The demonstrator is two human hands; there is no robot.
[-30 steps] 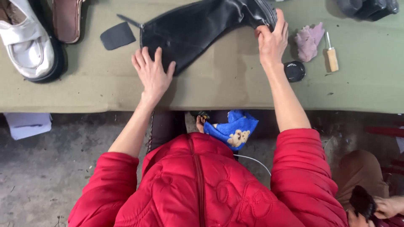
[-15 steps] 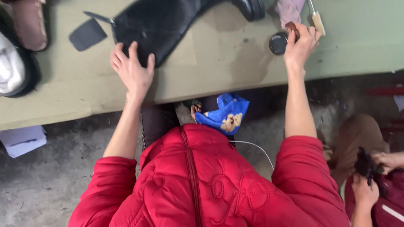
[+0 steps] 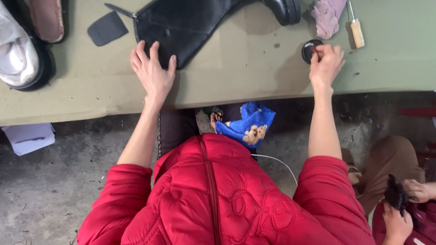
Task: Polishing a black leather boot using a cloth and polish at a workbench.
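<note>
**Left hand flat on black boot, right hand at small round tin**

Nearest the camera, lower centre: red quilted jacket [image 3: 218,204] w/ sleeves pushed up, both forearms bare. Bottom right corner: another person's hands [image 3: 408,204] worked a dark item, kept apart from the wearer's own. Centre of frame, just below the tabletop edge: blue cloth w/ a bear figure [image 3: 247,127]. Left edge, on the concrete floor: white paper [image 3: 28,138].

On the olive tabletop [image 3: 236,81], the left hand [image 3: 152,72] lay palm down, fingers spread & released, fingertips touching the lower edge of the black boot [image 3: 190,22]; nothing grasped. The boot lay on its side across the upper centre, shaft toward upper left, foot toward upper right.

Right hand [image 3: 326,63], right of centre, had fingers curled over a small round black tin [image 3: 311,50], pinching at its top; whether it gripped the tin or sth inside it, cannot tell.

Farther back, upper right: pinkish rag [image 3: 328,16] & wooden-handled tool [image 3: 355,29] side by side. Upper left: dark leather patch [image 3: 106,28] just beside the boot shaft, white shoe [image 3: 16,50] at the frame edge.
</note>
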